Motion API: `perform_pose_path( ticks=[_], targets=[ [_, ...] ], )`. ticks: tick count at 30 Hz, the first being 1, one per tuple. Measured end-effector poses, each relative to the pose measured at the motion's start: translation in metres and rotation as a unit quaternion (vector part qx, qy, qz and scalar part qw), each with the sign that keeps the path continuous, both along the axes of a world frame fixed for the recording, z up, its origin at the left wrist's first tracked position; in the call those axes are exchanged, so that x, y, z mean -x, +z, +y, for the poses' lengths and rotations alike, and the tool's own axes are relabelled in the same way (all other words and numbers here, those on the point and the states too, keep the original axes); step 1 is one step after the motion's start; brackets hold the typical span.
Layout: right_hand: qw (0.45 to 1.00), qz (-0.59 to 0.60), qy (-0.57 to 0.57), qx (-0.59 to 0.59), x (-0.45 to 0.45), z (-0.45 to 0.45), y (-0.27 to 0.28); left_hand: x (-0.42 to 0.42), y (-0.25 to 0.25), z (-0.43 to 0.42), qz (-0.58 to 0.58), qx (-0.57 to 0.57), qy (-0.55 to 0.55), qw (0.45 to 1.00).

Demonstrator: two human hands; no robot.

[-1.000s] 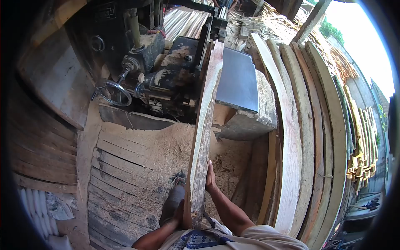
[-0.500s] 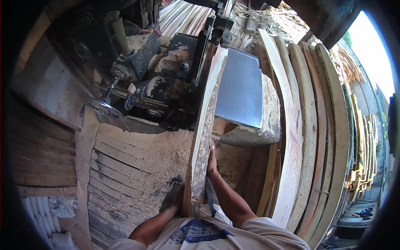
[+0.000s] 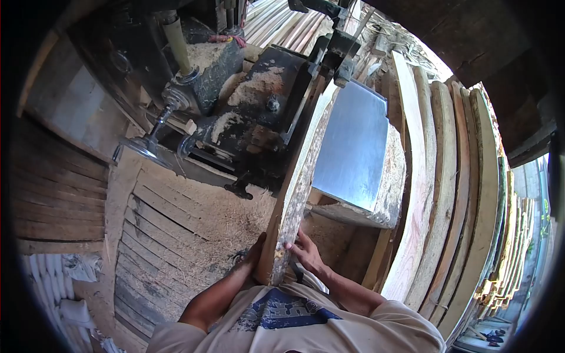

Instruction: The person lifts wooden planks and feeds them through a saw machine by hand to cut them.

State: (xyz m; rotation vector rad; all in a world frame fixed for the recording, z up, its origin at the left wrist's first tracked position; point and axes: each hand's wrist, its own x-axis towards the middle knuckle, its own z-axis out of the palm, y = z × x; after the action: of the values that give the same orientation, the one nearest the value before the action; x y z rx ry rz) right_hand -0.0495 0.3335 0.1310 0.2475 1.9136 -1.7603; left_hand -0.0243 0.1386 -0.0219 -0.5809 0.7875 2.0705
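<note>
A long rough-edged wooden board (image 3: 297, 182) runs from my torso up along the saw's guide, its far end at the blade housing (image 3: 343, 53). My left hand (image 3: 254, 252) presses against the board's left side near its close end, fingers partly hidden by the wood. On the opposite side my right hand (image 3: 307, 253) grips it, fingertips against the bark edge. A shiny metal saw table (image 3: 352, 144) lies to the board's right. The black machine carriage (image 3: 265, 100), dusted with sawdust, stands to its left.
Several long planks (image 3: 438, 194) lean in a row at the right. A metal handwheel (image 3: 144, 150) sticks out at the left. Sawdust covers the slatted wooden floor (image 3: 170, 229). Whitish sacks (image 3: 53, 282) lie at the lower left, and more cut strips (image 3: 276, 23) lie behind the machine.
The board has moved forward toward the blade housing. My left hand has come up the board's side, and my right hand now rests closer to its near end. The view has shifted.
</note>
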Motion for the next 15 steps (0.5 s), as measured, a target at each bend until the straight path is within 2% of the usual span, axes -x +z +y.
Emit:
perform_pose_path(
  ticks=[1,3,4,5,6,7,8,10,12,14,15],
  targets=[
    [0.998,-0.007,0.057,-0.026,0.003,0.002,0.024,0.008,-0.011,0.002,0.007,-0.012,0.004,1.0],
    [0.985,0.023,0.136,-0.108,0.001,0.011,0.027,0.019,-0.017,-0.005,0.024,0.028,-0.028,0.999],
    [0.987,0.025,0.135,-0.085,0.006,0.013,0.029,0.029,-0.003,0.0,0.032,0.047,-0.044,0.997],
    [0.989,0.027,0.134,-0.062,0.014,0.014,0.031,0.03,0.014,0.005,0.129,0.071,-0.04,0.988],
    [0.988,0.026,0.128,-0.077,0.019,0.017,0.023,0.035,0.081,0.003,0.224,0.095,-0.034,0.969],
    [0.988,0.025,0.121,-0.093,0.026,0.021,0.007,0.039,0.117,0.005,0.317,0.117,-0.028,0.941],
    [0.987,0.021,0.117,-0.107,0.03,0.025,-0.001,0.035,0.112,0.008,0.303,0.143,0.003,0.942],
    [0.992,0.009,0.094,-0.084,0.046,0.028,0.005,0.042,0.093,0.021,0.397,0.301,-0.081,0.863],
    [0.995,0.012,0.083,-0.054,0.061,0.031,-0.004,0.056,0.102,0.028,0.424,0.392,-0.087,0.812],
    [0.993,0.073,0.088,-0.029,0.074,0.037,-0.026,0.071,0.09,0.035,0.428,0.338,-0.065,0.836],
    [0.991,0.102,0.087,-0.017,0.081,0.035,-0.02,0.077,0.096,0.037,0.424,0.341,-0.067,0.837]
  ],
)
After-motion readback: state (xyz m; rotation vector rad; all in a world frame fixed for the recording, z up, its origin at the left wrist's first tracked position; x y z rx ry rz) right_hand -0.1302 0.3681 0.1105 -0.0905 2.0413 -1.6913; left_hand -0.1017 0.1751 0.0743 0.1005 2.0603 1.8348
